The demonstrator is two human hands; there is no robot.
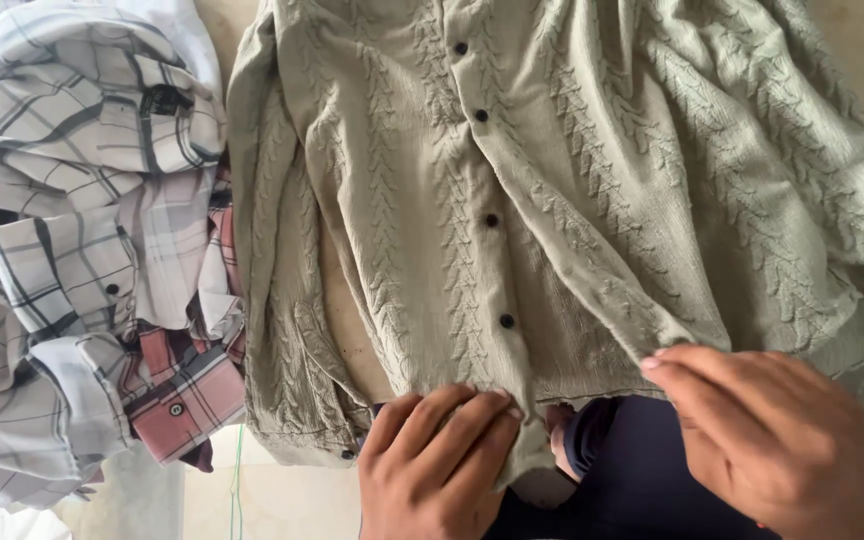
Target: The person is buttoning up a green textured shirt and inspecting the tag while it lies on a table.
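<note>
A beige buttoned shirt (552, 180) lies spread on the worktop (222, 30), its button line running from 12 to 6 o'clock. Both hands pinch its near hem: left hand (437, 465) at 6 o'clock, right hand (767, 435) at 4 o'clock. Plaid shirts (82, 250) are heaped at 9 o'clock.

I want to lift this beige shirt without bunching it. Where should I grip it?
Probably by the hem, from the near edge: both hands, left hand and right hand, already meet the beige shirt there, and it lies spread flat, buttoned, hem nearest.
</note>
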